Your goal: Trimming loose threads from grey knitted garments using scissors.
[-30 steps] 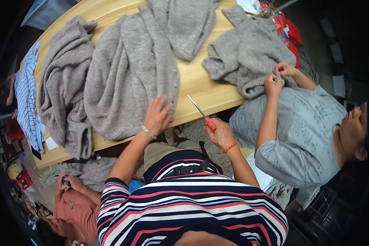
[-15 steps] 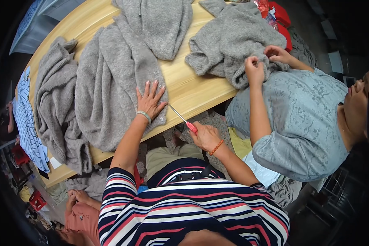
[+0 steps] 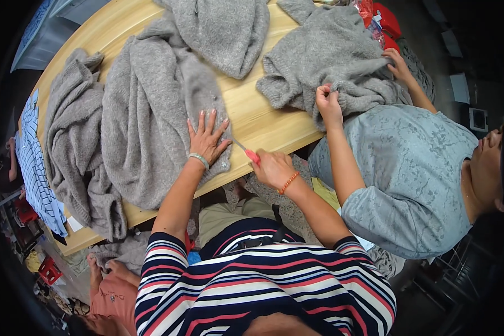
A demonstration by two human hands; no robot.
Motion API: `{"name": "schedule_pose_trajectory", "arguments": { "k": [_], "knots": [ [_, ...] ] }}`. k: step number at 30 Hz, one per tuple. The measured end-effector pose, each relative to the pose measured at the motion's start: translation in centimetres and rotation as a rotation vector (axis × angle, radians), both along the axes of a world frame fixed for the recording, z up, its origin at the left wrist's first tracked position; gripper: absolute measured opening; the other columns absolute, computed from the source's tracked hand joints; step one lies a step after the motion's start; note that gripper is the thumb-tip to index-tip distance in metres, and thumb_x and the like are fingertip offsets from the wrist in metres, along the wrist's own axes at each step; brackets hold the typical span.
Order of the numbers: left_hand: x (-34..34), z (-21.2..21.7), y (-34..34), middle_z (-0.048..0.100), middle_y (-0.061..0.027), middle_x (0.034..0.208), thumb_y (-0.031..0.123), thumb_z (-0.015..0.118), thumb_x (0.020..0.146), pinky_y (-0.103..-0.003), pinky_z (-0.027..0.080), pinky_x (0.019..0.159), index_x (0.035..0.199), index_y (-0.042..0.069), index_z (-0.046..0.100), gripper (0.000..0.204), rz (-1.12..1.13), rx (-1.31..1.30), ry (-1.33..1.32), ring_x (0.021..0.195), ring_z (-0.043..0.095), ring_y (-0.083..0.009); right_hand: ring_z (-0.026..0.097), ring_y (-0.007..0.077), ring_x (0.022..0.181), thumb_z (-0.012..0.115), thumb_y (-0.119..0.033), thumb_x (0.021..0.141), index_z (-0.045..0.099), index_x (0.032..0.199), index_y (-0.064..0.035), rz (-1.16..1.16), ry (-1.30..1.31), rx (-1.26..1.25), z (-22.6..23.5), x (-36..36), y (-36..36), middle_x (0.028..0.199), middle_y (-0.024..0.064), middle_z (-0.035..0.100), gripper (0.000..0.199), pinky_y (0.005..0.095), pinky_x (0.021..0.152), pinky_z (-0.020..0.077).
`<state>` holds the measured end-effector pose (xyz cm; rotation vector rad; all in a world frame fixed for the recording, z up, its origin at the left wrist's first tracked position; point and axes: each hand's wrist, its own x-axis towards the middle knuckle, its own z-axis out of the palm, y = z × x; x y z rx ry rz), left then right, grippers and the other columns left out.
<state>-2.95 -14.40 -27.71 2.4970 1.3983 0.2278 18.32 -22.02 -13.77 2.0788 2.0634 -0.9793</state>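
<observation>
My left hand lies flat with fingers spread on the front edge of a grey knitted cardigan. Shiny buttons dot that edge, one just below my hand. Wrapped round a red-handled tool with a thin metal shaft, my right hand hovers at the table's near edge. The shaft points toward the cardigan beside my left thumb, and its tip is blurred. I cannot tell whether it touches the knit.
More grey knitwear covers the wooden table: one piece at left, another at the far side. At right a co-worker handles a grey knit garment. Blue striped cloth hangs over the left edge. Another person sits lower left.
My right hand has moved slightly up with the tool, whose shaft now looks more foreshortened. My left hand stays in place. The co-worker's hands have moved apart on their garment.
</observation>
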Motion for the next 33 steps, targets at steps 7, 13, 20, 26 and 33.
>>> {"name": "schedule_pose_trajectory", "arguments": {
  "k": [7, 13, 20, 26, 33],
  "knots": [
    [0.8, -0.7, 2.0, 0.021, -0.0077, 0.164, 0.053, 0.054, 0.094, -0.073, 0.005, 0.112, 0.149, 0.029, 0.043, 0.062, 0.032, 0.043, 0.03, 0.151, 0.015, -0.0373, 0.067, 0.0447, 0.078, 0.063, -0.034, 0.09, 0.061, 0.095, -0.0044, -0.018, 0.049, -0.117, 0.8, 2.5, -6.1, 0.08, 0.0255, 0.068, 0.031, 0.0543, 0.072, 0.0528],
    [1.8, 0.4, 0.7, 0.02, -0.0091, 0.165, 0.055, 0.054, 0.093, -0.073, 0.001, 0.112, 0.152, 0.022, 0.038, 0.07, 0.048, 0.025, 0.077, 0.152, 0.012, -0.0359, 0.066, 0.045, 0.079, 0.064, -0.033, 0.09, 0.058, 0.099, -0.0087, -0.114, 0.053, -0.051, 0.9, 3.8, -6.8, 0.079, 0.025, 0.066, 0.026, 0.0558, 0.071, 0.051],
    [0.5, -0.9, -4.3, 0.022, -0.0115, 0.164, 0.05, 0.055, 0.093, -0.06, 0.005, 0.12, 0.153, 0.012, 0.036, 0.074, -0.111, -0.016, 0.04, 0.152, 0.016, -0.0316, 0.066, 0.0429, 0.082, 0.065, -0.03, 0.089, 0.06, 0.1, -0.0072, -0.086, 0.065, -0.032, 0.5, 4.0, -7.7, 0.081, 0.0242, 0.067, 0.025, 0.0532, 0.072, 0.0515],
    [1.0, -1.0, -4.0, 0.024, -0.0127, 0.163, 0.039, 0.057, 0.093, -0.058, 0.005, 0.12, 0.151, 0.012, 0.038, 0.067, -0.038, 0.03, 0.08, 0.152, 0.017, -0.0326, 0.068, 0.0414, 0.076, 0.065, -0.028, 0.089, 0.061, 0.091, -0.0059, 0.029, 0.056, -0.069, 1.7, 3.3, -8.5, 0.077, 0.022, 0.068, 0.022, 0.0522, 0.067, 0.053],
    [1.5, 0.7, -0.2, 0.028, -0.019, 0.16, 0.032, 0.064, 0.091, -0.057, 0.017, 0.119, 0.15, 0.012, 0.04, 0.067, -0.025, 0.036, -0.221, 0.148, 0.023, -0.0373, 0.066, 0.043, 0.078, 0.065, -0.026, 0.089, 0.059, 0.099, -0.009, -0.076, 0.123, 0.101, 1.3, 3.8, -7.6, 0.08, 0.0218, 0.068, 0.021, 0.0535, 0.069, 0.0522]
  ]
}}
